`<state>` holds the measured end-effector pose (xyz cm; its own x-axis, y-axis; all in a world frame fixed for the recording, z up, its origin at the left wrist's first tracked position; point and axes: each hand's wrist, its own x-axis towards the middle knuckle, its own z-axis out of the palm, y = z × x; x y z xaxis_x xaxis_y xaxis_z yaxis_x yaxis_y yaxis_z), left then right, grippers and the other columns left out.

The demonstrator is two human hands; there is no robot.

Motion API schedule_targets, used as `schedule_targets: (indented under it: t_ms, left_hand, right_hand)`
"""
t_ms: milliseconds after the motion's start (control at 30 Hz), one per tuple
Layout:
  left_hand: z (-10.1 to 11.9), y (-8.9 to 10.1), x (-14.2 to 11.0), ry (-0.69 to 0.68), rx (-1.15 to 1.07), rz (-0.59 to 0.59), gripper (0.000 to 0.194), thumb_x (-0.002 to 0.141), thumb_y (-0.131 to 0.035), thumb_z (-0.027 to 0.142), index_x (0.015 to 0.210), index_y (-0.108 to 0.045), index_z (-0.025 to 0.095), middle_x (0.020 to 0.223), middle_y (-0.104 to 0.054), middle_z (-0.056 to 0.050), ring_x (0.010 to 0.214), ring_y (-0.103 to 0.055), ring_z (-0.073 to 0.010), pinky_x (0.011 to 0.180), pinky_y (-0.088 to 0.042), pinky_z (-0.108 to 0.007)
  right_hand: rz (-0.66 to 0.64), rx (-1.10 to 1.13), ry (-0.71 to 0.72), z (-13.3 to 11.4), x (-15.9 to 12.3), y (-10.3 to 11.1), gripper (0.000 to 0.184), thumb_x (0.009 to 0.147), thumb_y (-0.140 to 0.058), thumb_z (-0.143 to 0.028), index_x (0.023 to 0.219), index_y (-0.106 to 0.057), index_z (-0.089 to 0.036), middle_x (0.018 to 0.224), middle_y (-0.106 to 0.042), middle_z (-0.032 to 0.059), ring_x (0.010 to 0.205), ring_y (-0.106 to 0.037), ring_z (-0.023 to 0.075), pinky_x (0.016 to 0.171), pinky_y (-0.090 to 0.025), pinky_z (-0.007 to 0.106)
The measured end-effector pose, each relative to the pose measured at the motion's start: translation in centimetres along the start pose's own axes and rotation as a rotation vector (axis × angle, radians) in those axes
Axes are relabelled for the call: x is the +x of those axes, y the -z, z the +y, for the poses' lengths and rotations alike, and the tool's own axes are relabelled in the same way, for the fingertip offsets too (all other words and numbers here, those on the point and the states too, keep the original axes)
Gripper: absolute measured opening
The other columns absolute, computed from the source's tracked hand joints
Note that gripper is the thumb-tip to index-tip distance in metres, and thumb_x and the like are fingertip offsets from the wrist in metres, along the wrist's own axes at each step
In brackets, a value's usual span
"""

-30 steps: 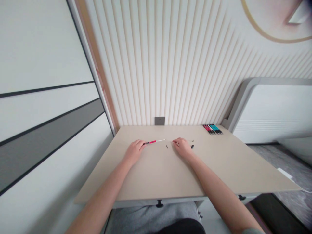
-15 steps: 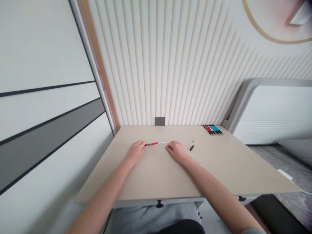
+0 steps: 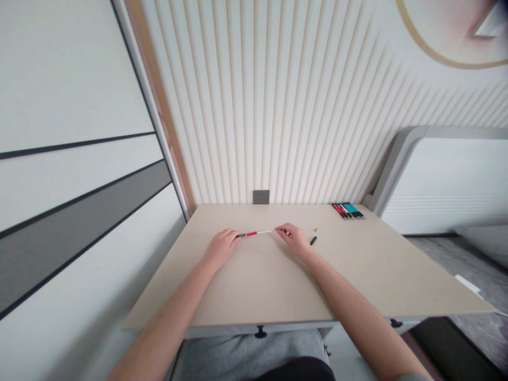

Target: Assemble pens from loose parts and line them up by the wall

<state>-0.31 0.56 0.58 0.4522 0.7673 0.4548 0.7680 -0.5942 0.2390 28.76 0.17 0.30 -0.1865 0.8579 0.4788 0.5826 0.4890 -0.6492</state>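
My left hand (image 3: 220,247) rests on the beige table (image 3: 357,286), fingers closed on the dark end of a thin pen part (image 3: 256,233) with a red band and a white shaft, held level just above the tabletop. At the white tip, my right hand (image 3: 294,239) pinches something too small to make out. A small black piece (image 3: 313,241) lies on the table just right of my right hand, and a tiny pale piece (image 3: 315,229) lies a little beyond it.
A row of several red and teal pens (image 3: 348,210) lies at the table's far right by the ribbed wall. A grey wall socket (image 3: 261,197) sits behind the table's far edge. A white cabinet (image 3: 448,180) stands to the right.
My right hand went left to a tiny dark piece on the table, closed on it, and has come up to the pen part's white tip. The tiny piece no longer shows. My left hand stayed put.
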Motion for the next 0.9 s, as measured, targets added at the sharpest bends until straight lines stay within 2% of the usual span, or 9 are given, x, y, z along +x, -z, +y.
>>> schedule_targets:
  t_ms: [600,900]
  left_hand:
    - [0.33,0.05,0.01,-0.028,0.003,-0.018,0.022,0.095,-0.044,0.029,0.104,-0.062,0.020,0.096,-0.063,-0.005,0.090,-0.058,-0.0177,0.083,-0.044,-0.031]
    - [-0.04,-0.12,0.05,-0.011,0.010,-0.007,0.023,0.095,-0.044,0.030,0.104,-0.063,0.021,0.095,-0.063,-0.006,0.089,-0.058,-0.0181,0.081,-0.045,-0.032]
  right_hand:
    - [-0.051,0.007,0.024,-0.99,-0.23,-0.04,0.023,0.091,-0.049,-0.030,0.094,-0.069,-0.020,0.090,-0.066,0.0061,0.075,-0.058,0.0150,0.073,-0.046,0.029]
    - [-0.008,-0.022,0.038,-0.02,0.00,-0.19,0.023,0.091,-0.049,-0.031,0.093,-0.069,-0.020,0.090,-0.067,0.0067,0.076,-0.059,0.0158,0.074,-0.046,0.030]
